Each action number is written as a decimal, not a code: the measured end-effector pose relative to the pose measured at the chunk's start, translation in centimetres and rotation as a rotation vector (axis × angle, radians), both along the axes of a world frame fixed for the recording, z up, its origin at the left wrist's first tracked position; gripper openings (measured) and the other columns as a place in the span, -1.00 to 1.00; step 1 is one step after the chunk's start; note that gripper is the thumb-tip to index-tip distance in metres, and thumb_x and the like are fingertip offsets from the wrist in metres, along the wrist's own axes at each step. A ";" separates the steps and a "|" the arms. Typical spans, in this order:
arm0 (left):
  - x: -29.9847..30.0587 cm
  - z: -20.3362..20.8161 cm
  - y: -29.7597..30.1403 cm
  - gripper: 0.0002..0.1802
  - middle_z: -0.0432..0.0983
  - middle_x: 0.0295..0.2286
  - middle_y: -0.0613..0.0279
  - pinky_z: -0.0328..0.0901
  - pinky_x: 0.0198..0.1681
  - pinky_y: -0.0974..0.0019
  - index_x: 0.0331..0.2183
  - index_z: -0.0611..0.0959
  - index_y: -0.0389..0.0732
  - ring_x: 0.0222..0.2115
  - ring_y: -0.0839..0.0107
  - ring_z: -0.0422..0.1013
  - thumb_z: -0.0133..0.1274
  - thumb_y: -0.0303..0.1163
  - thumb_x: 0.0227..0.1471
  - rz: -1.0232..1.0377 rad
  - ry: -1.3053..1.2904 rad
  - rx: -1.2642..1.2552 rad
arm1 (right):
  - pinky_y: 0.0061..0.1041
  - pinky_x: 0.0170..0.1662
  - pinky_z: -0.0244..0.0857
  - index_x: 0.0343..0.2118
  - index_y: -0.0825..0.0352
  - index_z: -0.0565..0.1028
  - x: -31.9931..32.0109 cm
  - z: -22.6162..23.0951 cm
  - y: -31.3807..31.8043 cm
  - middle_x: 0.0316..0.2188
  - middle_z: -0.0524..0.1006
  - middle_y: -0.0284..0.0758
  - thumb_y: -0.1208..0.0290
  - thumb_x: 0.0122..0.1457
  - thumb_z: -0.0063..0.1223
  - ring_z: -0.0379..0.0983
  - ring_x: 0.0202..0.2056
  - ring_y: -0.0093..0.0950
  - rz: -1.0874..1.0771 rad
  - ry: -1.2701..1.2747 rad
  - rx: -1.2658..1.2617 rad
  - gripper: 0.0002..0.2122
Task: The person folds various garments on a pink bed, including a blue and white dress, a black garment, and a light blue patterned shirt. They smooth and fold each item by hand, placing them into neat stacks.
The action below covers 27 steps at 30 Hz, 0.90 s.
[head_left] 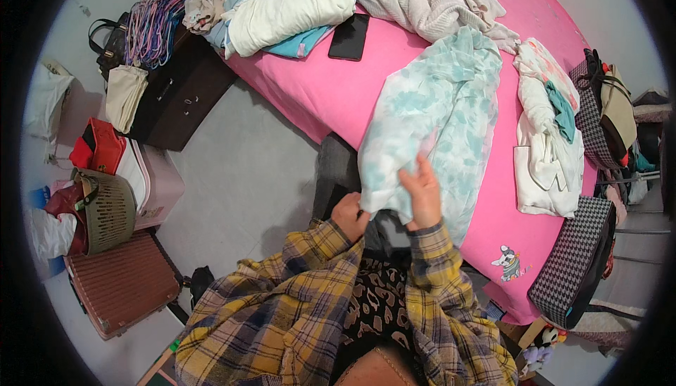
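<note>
A long, thin garment (pixel 429 111), white with a pale blue-green pattern, lies stretched over the pink bed, its near end hanging at the bed's edge. My left hand (pixel 348 217) is closed on the left corner of that near end. My right hand (pixel 424 192) lies over the same end, a little to the right, with its fingers stretched out and apart and slightly blurred. Whether its palm presses on the cloth I cannot tell. Yellow plaid sleeves cover both forearms.
On the bed (pixel 296 94) are a black phone (pixel 348 36), a rolled white cloth (pixel 292 14), a beige knit (pixel 422 5) and white folded clothes (pixel 549 146). Houndstooth bags (pixel 572 263) stand at right. Hangers (pixel 156 23), a basket (pixel 110 206) and a brown suitcase (pixel 123 280) are at left.
</note>
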<state>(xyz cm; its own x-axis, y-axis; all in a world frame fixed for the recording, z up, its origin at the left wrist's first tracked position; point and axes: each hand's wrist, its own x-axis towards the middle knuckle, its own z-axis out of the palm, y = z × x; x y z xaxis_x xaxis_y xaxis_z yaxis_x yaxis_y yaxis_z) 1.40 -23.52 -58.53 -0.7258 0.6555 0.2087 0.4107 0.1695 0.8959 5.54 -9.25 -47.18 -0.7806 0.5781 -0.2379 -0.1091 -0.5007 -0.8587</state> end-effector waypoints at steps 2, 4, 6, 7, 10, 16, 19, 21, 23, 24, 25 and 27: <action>-1.1 1.0 -1.0 -0.84 0.44 -0.58 0.16 0.26 -0.49 0.38 -0.40 0.53 -0.35 -0.56 0.44 0.38 0.10 -0.47 -0.07 -0.008 -0.133 -0.139 | -0.50 -0.06 0.28 0.08 0.52 0.15 1.3 -3.4 -0.7 -0.09 0.41 -0.18 0.66 0.07 -0.08 0.40 -0.13 -0.46 0.083 -0.196 -0.044 -0.53; -1.6 -2.0 -1.8 -0.83 0.43 -0.58 0.24 0.24 -0.47 0.41 -0.38 0.51 -0.32 -0.52 0.60 0.35 0.09 -0.44 -0.03 -0.035 -0.381 -0.072 | -0.51 -0.07 0.28 0.02 0.51 0.20 2.5 -6.6 -1.9 -0.10 0.42 -0.19 0.66 0.07 -0.08 0.40 -0.13 -0.47 0.042 -0.139 -0.109 -0.59; -1.9 -3.2 -2.5 -0.81 0.43 -0.57 0.27 0.25 -0.46 0.41 -0.35 0.50 -0.31 -0.51 0.62 0.34 0.10 -0.42 -0.03 -0.064 -0.504 0.008 | -0.52 -0.08 0.28 -0.02 0.51 0.24 3.0 -8.0 -2.9 -0.12 0.43 -0.20 0.67 0.07 -0.08 0.40 -0.14 -0.48 0.025 -0.123 -0.125 -0.64; -2.4 -2.5 -2.6 -0.83 0.44 -0.55 0.25 0.28 -0.42 0.39 -0.32 0.50 -0.29 -0.48 0.56 0.38 0.06 -0.46 -0.01 -0.107 -0.510 -0.059 | -0.52 -0.08 0.27 -0.04 0.50 0.25 3.1 -8.2 -3.1 -0.13 0.43 -0.20 0.67 0.07 -0.08 0.40 -0.14 -0.48 0.024 -0.132 -0.103 -0.65; -3.5 -3.8 -3.0 -0.85 0.48 -0.46 0.21 0.32 -0.36 0.34 -0.30 0.51 -0.29 -0.42 0.46 0.43 0.02 -0.47 0.03 -0.051 -0.249 -0.067 | -0.50 -0.11 0.29 -0.03 0.47 0.23 3.4 -9.6 -3.2 -0.16 0.46 -0.20 0.63 0.08 -0.05 0.41 -0.16 -0.46 0.051 -0.196 0.054 -0.64; -7.6 -3.9 0.6 -0.50 0.33 -0.08 0.07 0.20 -0.03 0.31 0.01 0.29 -0.36 -0.08 0.34 0.30 0.01 -0.34 0.08 0.027 -0.618 0.213 | -0.52 -0.10 0.30 -0.02 0.49 0.27 5.3 -9.6 -2.8 -0.11 0.43 -0.15 0.51 0.07 0.03 0.40 -0.13 -0.46 0.092 -0.428 1.044 -0.60; -9.0 -4.6 2.6 -0.45 0.31 -0.07 0.05 0.13 0.04 0.32 0.01 0.24 -0.41 -0.05 0.36 0.26 0.03 -0.36 0.06 -0.127 -0.783 0.240 | -0.52 -0.19 0.35 -0.13 0.45 0.39 7.7 -6.9 -1.8 -0.22 0.50 -0.17 0.47 0.07 0.06 0.47 -0.23 -0.46 0.013 -0.396 0.961 -0.70; -10.2 -6.4 3.0 -0.48 0.33 -0.09 0.10 0.13 0.04 0.33 -0.01 0.28 -0.40 -0.06 0.40 0.26 0.06 -0.38 0.05 -0.214 -0.849 0.254 | -0.51 -0.38 0.35 -0.25 0.39 0.47 9.6 -5.3 -0.5 -0.38 0.51 -0.22 0.49 0.06 0.05 0.47 -0.44 -0.42 -0.145 -0.415 1.001 -0.81; -10.7 -7.3 3.3 -0.50 0.35 -0.11 0.13 0.14 0.03 0.34 -0.02 0.30 -0.38 -0.07 0.41 0.27 0.06 -0.39 0.05 -0.209 -0.899 0.261 | -0.52 -0.36 0.33 -0.27 0.38 0.47 12.4 -4.8 1.5 -0.41 0.49 -0.27 0.50 0.09 0.00 0.44 -0.45 -0.46 -0.327 -0.500 0.974 -0.85; -10.8 -7.5 3.2 -0.52 0.36 -0.11 0.14 0.14 0.02 0.35 -0.03 0.31 -0.37 -0.07 0.42 0.27 0.06 -0.39 0.05 -0.202 -0.923 0.266 | -0.50 -0.33 0.32 -0.26 0.39 0.46 14.0 -5.3 2.5 -0.39 0.48 -0.26 0.49 0.09 0.00 0.42 -0.41 -0.46 -0.405 -0.526 0.962 -0.84; -10.8 -7.8 3.2 -0.53 0.39 -0.13 0.17 0.17 -0.01 0.35 -0.04 0.35 -0.35 -0.10 0.43 0.30 0.07 -0.40 0.03 -0.216 -0.908 0.262 | -0.50 -0.29 0.31 -0.23 0.40 0.44 15.4 -5.8 3.2 -0.38 0.47 -0.26 0.49 0.08 0.02 0.40 -0.38 -0.46 -0.507 -0.566 0.906 -0.81; -10.5 -6.7 3.0 -0.53 0.40 -0.13 0.17 0.21 -0.04 0.34 -0.04 0.37 -0.33 -0.12 0.43 0.32 0.08 -0.40 0.03 -0.293 -0.877 0.220 | -0.50 -0.25 0.29 -0.19 0.41 0.40 17.2 -6.4 4.4 -0.34 0.44 -0.25 0.46 0.04 0.07 0.37 -0.35 -0.45 -0.589 -0.703 0.877 -0.74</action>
